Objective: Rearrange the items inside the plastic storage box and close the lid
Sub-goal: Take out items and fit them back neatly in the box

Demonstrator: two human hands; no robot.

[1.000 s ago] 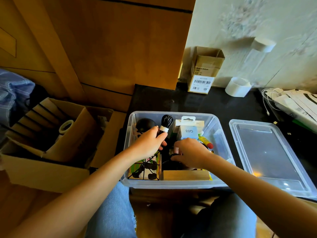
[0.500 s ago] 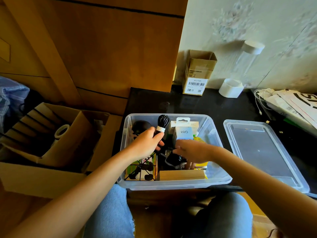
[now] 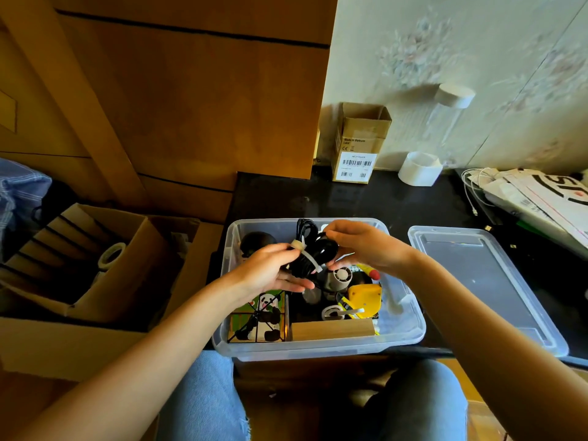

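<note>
A clear plastic storage box [image 3: 410, 326] sits open on the black table's front edge. Its lid [image 3: 483, 281] lies flat to the right of it. Above the box, my left hand [image 3: 270, 272] pinches a black coiled cable [image 3: 307, 254] at its white tie. My right hand [image 3: 366, 245] holds the same bundle from the right side. Inside the box lie a panda-print box [image 3: 261, 319], a wooden block [image 3: 332, 329], a yellow item [image 3: 364, 296], a small grey fan [image 3: 339, 278] and a black round object [image 3: 254, 241].
A small cardboard box [image 3: 359, 144], a white roll [image 3: 418, 168] and a clear tube with a white cap [image 3: 451, 109] stand at the back by the wall. Papers and white cables [image 3: 534, 192] lie at the right. A large open carton [image 3: 79, 265] with tape sits left.
My left hand has lifted the cable bundle above the box. My right hand rose out of the box and took hold of the bundle, uncovering the fan and the yellow item.
</note>
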